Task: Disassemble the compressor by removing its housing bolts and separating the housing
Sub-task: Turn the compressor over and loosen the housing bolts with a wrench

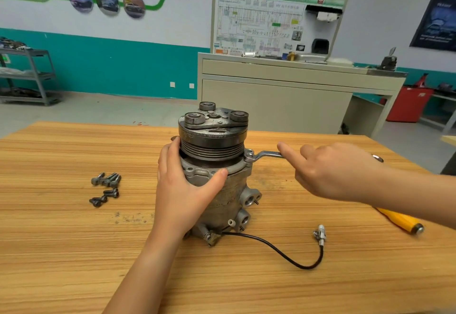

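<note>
The compressor (217,173) stood upright on the wooden table (74,252), its grooved pulley (212,146) and clutch plate (214,119) on top. The left hand (182,185) grasped the compressor's housing from the left, thumb laid across the front flange and fingers curled round behind the pulley, so it hid much of that side of the casing. To the compressor's right, the right hand (328,168) gripped the handle of a wrench (264,154), index finger stretched along it and the other fingers curled. The wrench's ring end sat at the flange on the compressor's right edge, tucked just under the overhanging pulley.

Left of the compressor, well apart, lay a small cluster of loose bolts (106,185). A black cable (283,252) ran from the compressor's base and looped off to the right, ending in a connector (320,233). Further right, a yellow-handled tool (402,221) lay on the table, partly hidden beneath the right forearm. Behind the compressor stood a beige training bench (271,96) with a wiring-diagram board, and far off to the left a grey shelf rack (32,77).
</note>
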The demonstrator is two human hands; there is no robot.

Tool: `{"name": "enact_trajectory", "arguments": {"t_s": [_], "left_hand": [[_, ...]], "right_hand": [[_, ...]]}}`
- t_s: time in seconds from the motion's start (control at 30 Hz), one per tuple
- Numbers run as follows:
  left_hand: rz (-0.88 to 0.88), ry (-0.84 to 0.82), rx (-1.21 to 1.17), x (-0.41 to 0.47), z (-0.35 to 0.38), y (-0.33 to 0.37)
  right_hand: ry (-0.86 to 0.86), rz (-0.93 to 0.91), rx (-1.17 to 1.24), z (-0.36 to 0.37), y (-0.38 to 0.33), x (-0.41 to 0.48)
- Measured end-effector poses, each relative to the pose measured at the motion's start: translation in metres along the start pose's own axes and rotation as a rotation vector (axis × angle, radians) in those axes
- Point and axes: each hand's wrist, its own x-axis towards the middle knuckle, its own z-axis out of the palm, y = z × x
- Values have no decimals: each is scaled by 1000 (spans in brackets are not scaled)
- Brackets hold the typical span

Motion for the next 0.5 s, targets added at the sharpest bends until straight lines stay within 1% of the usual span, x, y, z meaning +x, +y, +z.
{"name": "enact_trajectory", "arguments": {"t_s": [0.07,0.13,0.2,0.3,0.37,0.43,0.5], "left_hand": [[8,8,-3,0,0,0],[9,22,-1,0,1,-1],[12,38,-5,-1,2,-1],[14,54,-9,-1,4,-1],[16,59,-16,-1,4,0],[18,59,-20,-1,4,1],[21,59,-23,-1,4,1]], "right_hand": [[26,-64,-9,15,16,11],[51,-87,15,27,29,26],[146,-112,78,37,34,41],[443,-114,250,53,28,64],[581,-83,290,57,17,81],[648,-35,342,60,4,95],[656,-6,371,59,-3,101]]}}
